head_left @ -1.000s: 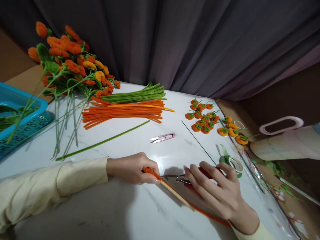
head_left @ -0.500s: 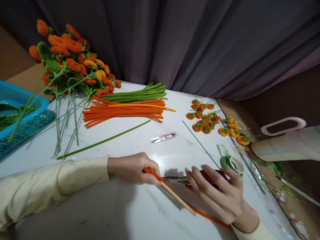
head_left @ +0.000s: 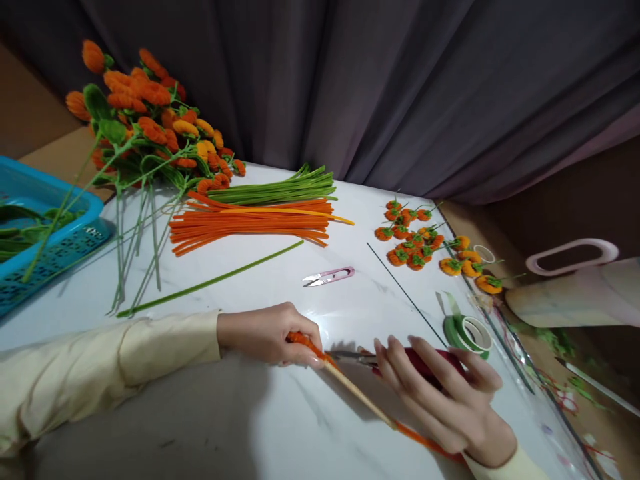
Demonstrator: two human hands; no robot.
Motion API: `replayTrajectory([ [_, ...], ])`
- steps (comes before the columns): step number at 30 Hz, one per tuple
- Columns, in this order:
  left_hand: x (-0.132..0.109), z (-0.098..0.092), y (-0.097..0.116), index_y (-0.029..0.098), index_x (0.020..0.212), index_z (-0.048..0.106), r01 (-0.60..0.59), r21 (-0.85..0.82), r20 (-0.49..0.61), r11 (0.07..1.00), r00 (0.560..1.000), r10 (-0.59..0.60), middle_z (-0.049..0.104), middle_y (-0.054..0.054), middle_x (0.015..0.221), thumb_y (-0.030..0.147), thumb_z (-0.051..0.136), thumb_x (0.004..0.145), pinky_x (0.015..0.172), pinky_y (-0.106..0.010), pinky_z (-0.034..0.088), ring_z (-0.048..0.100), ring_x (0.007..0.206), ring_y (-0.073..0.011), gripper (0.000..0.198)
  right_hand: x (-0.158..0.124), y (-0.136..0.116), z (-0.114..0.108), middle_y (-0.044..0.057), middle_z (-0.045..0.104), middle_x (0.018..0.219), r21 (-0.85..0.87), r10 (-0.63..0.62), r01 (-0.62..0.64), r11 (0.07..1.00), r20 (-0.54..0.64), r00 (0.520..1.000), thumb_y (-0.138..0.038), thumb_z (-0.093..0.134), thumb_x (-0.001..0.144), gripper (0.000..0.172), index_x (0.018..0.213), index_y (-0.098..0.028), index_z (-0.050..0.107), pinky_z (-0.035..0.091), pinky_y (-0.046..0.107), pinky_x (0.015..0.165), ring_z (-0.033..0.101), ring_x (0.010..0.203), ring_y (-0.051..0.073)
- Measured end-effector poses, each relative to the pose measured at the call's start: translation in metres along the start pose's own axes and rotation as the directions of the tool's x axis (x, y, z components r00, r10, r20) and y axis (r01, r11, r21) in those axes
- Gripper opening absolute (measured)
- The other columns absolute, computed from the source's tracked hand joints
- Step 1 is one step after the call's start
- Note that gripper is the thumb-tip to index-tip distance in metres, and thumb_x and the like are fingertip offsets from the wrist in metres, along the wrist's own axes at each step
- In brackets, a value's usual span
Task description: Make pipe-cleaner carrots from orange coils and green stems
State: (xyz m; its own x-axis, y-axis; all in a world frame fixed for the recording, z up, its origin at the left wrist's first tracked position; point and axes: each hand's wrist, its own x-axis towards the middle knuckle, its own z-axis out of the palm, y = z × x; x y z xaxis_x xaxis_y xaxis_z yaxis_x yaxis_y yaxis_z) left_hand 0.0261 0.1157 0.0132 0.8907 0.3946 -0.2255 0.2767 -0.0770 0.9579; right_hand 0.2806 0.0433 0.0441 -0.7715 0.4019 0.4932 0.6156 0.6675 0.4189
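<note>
My left hand [head_left: 275, 333] is closed around a wooden stick [head_left: 361, 395] with an orange pipe cleaner [head_left: 303, 339] coiled round its upper end. The stick slants down to the right, and the pipe cleaner's loose tail runs beside it beneath my right hand [head_left: 445, 397]. Red-handled pliers [head_left: 350, 358] are gripped in my right hand, my fingers partly hiding the handles. Their tips meet the orange strand just below my left thumb; whether they are closed on it I cannot make out. Pink thread snips [head_left: 330, 276] lie on the table beyond.
Bundles of green [head_left: 270, 192] and orange pipe cleaners [head_left: 250, 225] lie behind. Finished orange flowers [head_left: 145, 93] and a blue basket [head_left: 65, 233] are at left. Small orange flower heads [head_left: 410, 243], green tape rolls [head_left: 463, 331] and a pitcher [head_left: 570, 290] are at right.
The pliers' jaws, spread apart earlier, have come together at the orange strand. My right hand has shifted slightly right. My left hand keeps its hold; the whole view has shifted a little.
</note>
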Motion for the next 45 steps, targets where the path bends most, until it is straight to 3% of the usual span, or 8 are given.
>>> replayTrajectory([
  [3,-0.001,0.006,-0.006,0.013,0.082,0.062,-0.16,0.256,-0.091,0.953,0.978,0.189,0.055,0.003,0.057,0.023,0.056,0.085,0.048,-0.017,0.036,0.045,0.048,-0.0069,0.012,0.001,0.009,0.004,0.004,0.072,0.081,0.041,0.172,-0.174,0.984,0.049,0.984,-0.017,0.066,0.079,0.016,0.094,-0.019,0.063,0.036,0.036,0.064,0.063,0.07,0.021],
  [6,-0.003,0.015,-0.013,0.011,0.086,0.059,-0.314,0.632,-0.055,0.708,0.893,0.446,0.062,-0.004,0.069,0.019,0.042,0.092,0.05,-0.022,0.037,0.051,0.054,-0.0109,0.02,0.005,0.015,0.003,0.007,0.069,0.081,0.282,0.352,-0.38,0.881,0.147,0.924,-0.025,0.067,0.079,0.018,0.094,-0.018,0.061,0.041,0.035,0.063,0.061,0.067,0.019],
  [8,-0.005,0.02,-0.016,0.011,0.084,0.057,-0.318,0.775,-0.001,0.546,0.864,0.504,0.061,-0.004,0.069,0.017,0.034,0.094,0.047,-0.025,0.035,0.051,0.053,-0.0125,0.026,0.008,0.014,0.0,0.006,0.068,0.08,0.427,0.386,-0.445,0.787,0.221,0.896,-0.027,0.066,0.078,0.016,0.091,-0.019,0.062,0.045,0.032,0.06,0.06,0.065,0.017],
  [11,-0.007,0.022,-0.017,0.013,0.082,0.055,-0.286,0.846,0.023,0.449,0.863,0.505,0.058,-0.002,0.065,0.015,0.031,0.094,0.043,-0.026,0.035,0.049,0.051,-0.0128,0.026,0.013,0.005,-0.005,0.006,0.067,0.077,0.519,0.381,-0.461,0.72,0.26,0.887,-0.026,0.065,0.078,0.014,0.09,-0.019,0.064,0.048,0.028,0.056,0.061,0.063,0.016],
  [17,-0.007,0.021,-0.015,0.013,0.083,0.055,-0.267,0.87,0.026,0.415,0.865,0.502,0.057,-0.001,0.065,0.012,0.034,0.092,0.043,-0.026,0.036,0.049,0.052,-0.0121,0.022,0.016,-0.006,-0.008,0.007,0.066,0.075,0.544,0.362,-0.468,0.696,0.297,0.884,-0.023,0.063,0.078,0.013,0.089,-0.016,0.065,0.047,0.025,0.05,0.06,0.058,0.015],
  [45,-0.007,0.022,-0.017,0.012,0.088,0.056,-0.257,0.893,0.061,0.37,0.882,0.467,0.058,-0.002,0.065,0.011,0.031,0.092,0.041,-0.027,0.034,0.051,0.052,-0.0138,0.026,0.02,-0.007,-0.005,0.007,0.064,0.074,0.553,0.363,-0.508,0.66,0.357,0.861,-0.024,0.062,0.079,0.01,0.084,-0.016,0.065,0.048,0.026,0.051,0.058,0.059,0.015],
])
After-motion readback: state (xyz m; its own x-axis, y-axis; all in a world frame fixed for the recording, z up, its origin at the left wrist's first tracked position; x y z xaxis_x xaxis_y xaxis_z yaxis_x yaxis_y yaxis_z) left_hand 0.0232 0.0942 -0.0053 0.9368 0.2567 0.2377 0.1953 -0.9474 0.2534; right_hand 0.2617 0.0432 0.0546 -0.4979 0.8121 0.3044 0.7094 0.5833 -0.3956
